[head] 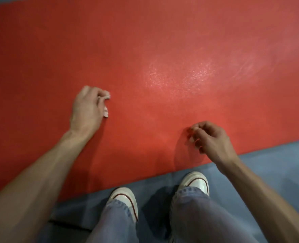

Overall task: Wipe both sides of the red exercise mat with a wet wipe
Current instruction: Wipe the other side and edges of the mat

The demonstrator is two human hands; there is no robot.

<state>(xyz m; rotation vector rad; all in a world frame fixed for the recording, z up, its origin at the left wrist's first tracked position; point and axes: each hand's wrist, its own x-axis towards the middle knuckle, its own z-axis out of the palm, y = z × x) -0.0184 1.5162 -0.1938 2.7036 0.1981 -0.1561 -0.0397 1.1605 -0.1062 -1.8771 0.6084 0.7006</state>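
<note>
1. Red fills most of the view: the red mat (145,50) lies flat on the blue floor (276,172), right in front of the white shoes (125,200).
2. The left hand (86,109) is curled around a scrunched white wet wipe (106,104) and holds it down on the mat.
3. The right hand (210,137) hangs just above the mat near its front edge. Its fingers are loosely curled and it looks like it holds nothing, but it is a bit blurry.
4. A shiny patch past the hands looks wet, so I think that part may be slippery.
5. The mat looks thin, soft and bendy, and light enough to flip. I think the best place to grab it is the long front edge by the shoes.
6. I see no names, labels or words anywhere.
</note>
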